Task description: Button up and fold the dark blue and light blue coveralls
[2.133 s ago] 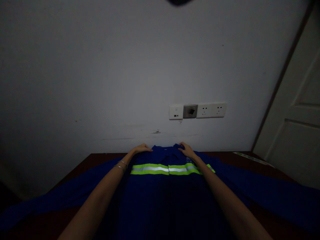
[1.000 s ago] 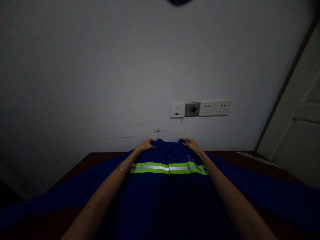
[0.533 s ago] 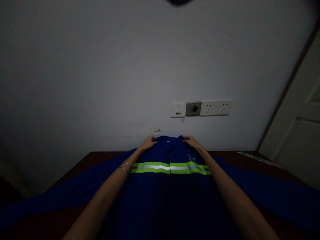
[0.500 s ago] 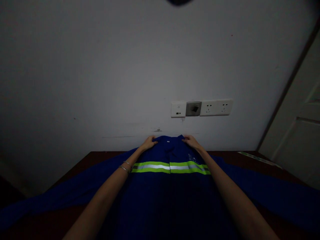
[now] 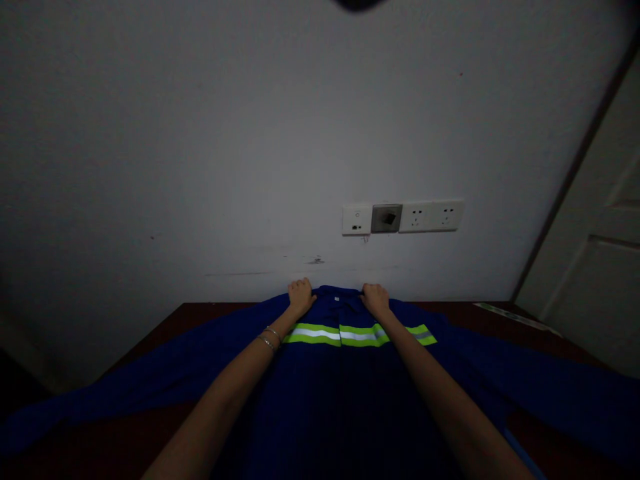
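A blue work jacket (image 5: 320,387) lies spread out with its collar toward the wall and a sleeve stretched to each side. A yellow-green and silver reflective band (image 5: 316,335) crosses its chest. My left hand (image 5: 301,297) is closed on the fabric at the left of the collar, with bracelets on that wrist. On the right of the collar, my right hand (image 5: 375,299) grips the cloth with curled fingers. A small pale label (image 5: 337,299) shows inside the neck. The lower part of the jacket is too dark to make out.
The dark red tabletop (image 5: 175,327) ends against a pale wall (image 5: 200,167). Sockets and switches (image 5: 430,216) sit on the wall above the collar. A flat printed strip (image 5: 517,317) lies at the back right, near a panelled door (image 5: 600,287).
The collar has come down a little. Both hands have shifted from pinching the collar's edges to gripping the cloth beside it, knuckles up.
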Available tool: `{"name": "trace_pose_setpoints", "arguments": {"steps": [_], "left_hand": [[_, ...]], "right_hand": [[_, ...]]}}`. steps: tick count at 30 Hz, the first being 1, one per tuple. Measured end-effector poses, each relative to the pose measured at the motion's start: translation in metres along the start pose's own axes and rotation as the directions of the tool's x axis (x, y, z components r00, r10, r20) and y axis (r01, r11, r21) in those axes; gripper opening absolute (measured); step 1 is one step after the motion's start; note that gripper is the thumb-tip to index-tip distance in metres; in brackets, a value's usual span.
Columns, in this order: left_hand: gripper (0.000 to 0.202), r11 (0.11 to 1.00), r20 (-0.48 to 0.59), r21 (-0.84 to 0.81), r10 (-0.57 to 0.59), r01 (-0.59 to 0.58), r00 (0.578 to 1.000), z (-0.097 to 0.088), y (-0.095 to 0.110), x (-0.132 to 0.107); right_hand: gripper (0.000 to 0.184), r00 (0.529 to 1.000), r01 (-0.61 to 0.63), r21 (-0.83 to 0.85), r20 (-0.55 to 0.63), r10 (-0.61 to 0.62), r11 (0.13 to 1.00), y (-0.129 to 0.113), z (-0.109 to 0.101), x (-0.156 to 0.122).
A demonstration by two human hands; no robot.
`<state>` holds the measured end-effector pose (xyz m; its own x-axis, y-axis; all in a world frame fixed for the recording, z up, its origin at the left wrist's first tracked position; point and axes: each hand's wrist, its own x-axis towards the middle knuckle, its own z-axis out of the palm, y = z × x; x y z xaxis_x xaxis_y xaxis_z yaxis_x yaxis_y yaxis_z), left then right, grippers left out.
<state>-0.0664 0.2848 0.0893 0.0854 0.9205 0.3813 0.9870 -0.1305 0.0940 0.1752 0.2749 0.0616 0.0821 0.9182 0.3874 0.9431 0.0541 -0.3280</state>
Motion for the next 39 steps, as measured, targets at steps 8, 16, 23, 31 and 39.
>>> {"name": "trace_pose_setpoints", "arguments": {"steps": [8,16,23,31,39], "left_hand": [[0.033,0.927,0.164,-0.370,0.133,-0.064,0.978,-0.003,-0.020,0.019],[0.041,0.870,0.121,-0.349,0.410,-0.348,0.904,-0.009,-0.007,0.028],[0.037,0.841,0.091,-0.268,0.508,-0.470,0.857,-0.020,-0.001,0.035],[0.030,0.706,-0.022,-0.614,0.433,-0.354,0.901,-0.029,-0.008,0.057],[0.039,0.500,0.026,-0.840,0.423,-0.209,0.906,-0.049,-0.011,0.068]], "right_hand": [[0.028,0.999,0.048,-0.066,0.023,-0.047,0.997,-0.014,-0.017,0.003],[0.028,0.972,0.184,0.075,0.136,-0.193,0.980,-0.008,-0.015,0.016],[0.025,0.960,0.260,0.240,0.039,-0.277,0.935,-0.003,-0.022,0.021],[0.031,0.960,0.281,0.515,-0.166,-0.227,0.810,0.006,-0.040,0.041],[0.039,0.981,0.188,0.683,-0.089,-0.175,0.706,0.017,-0.043,0.050]]}}
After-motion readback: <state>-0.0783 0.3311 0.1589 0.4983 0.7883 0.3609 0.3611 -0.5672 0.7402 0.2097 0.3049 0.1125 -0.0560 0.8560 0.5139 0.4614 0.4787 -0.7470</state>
